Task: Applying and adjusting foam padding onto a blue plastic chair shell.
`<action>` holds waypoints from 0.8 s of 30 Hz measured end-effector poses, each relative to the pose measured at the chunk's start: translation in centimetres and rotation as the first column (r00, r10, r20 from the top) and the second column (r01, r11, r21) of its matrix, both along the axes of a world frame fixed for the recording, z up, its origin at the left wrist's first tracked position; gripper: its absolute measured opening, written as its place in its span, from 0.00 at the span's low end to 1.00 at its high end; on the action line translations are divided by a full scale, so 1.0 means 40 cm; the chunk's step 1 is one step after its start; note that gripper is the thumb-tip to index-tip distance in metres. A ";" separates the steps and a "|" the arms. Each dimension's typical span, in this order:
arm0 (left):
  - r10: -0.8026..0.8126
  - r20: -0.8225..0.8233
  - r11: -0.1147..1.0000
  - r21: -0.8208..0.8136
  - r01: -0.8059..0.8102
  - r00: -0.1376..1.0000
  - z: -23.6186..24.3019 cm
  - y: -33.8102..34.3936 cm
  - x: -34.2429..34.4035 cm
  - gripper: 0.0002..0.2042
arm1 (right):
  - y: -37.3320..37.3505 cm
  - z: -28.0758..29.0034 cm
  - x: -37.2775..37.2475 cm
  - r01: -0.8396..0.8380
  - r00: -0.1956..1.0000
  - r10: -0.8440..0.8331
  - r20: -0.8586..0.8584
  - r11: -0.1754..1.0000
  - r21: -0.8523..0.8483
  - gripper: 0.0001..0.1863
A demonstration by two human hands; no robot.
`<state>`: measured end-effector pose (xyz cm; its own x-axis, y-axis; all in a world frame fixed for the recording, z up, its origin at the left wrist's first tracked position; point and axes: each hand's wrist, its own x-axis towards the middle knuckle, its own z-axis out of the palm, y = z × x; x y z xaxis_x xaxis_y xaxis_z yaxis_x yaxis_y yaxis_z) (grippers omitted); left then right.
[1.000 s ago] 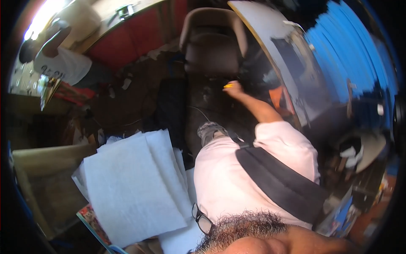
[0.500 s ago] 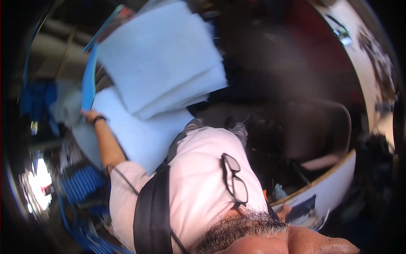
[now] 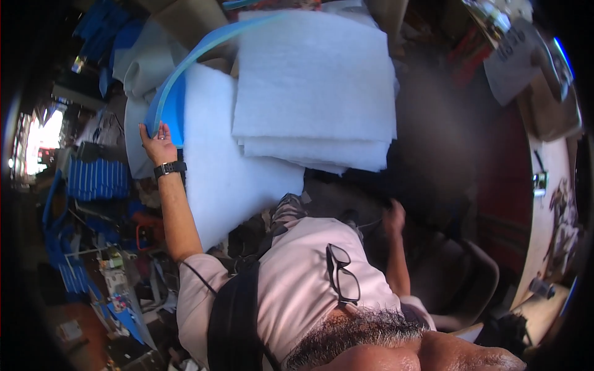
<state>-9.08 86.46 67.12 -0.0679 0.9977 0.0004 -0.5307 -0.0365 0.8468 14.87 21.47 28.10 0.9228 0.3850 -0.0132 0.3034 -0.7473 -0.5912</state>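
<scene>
My left hand (image 3: 159,145), with a dark watch on the wrist, is closed on the near end of a blue foam-like sheet (image 3: 176,105). The sheet bends in a long arc away from the hand, its thin edge facing up. Beside it lies a large white sheet of fluffy batting (image 3: 213,167), partly covered by a folded stack of the same white batting (image 3: 315,86). My right hand (image 3: 394,217) hangs low beside my body, apart from the stack. Its fingers are too dark and blurred to tell what they do.
A brown padded chair (image 3: 479,272) stands close on my right. Farther right runs a pale worktop (image 3: 538,210) with a grey-white bag (image 3: 513,62) near its far end. Blue ribbed pieces (image 3: 98,179) and cluttered tools lie at left.
The view has turned, shifting the white stack to the right in it. My right hand has come forward from the lower right. My left hand still grips the blue sheet, now more arched.
</scene>
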 end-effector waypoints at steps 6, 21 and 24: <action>-0.123 0.121 0.989 0.100 0.111 0.985 -0.063 0.031 -0.115 0.23 | 1.028 0.212 0.202 -0.826 0.550 0.807 0.214 0.564 -0.004 0.34; -0.193 0.007 0.981 -0.036 0.193 0.981 -0.120 -0.034 -0.277 0.27 | 2.061 0.169 0.199 -0.682 0.246 0.946 -0.213 0.013 -0.731 0.28; -0.153 0.144 0.948 -0.257 0.186 0.978 -0.103 -0.043 -0.332 0.30 | 2.129 0.100 0.230 -0.691 0.247 0.925 -0.289 -0.041 -0.721 0.28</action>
<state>-22.35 84.74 62.99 0.1194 0.9567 -0.2655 -0.6083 0.2819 0.7420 24.06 106.61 32.09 -0.0297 0.8326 -0.5530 0.9929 0.0882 0.0794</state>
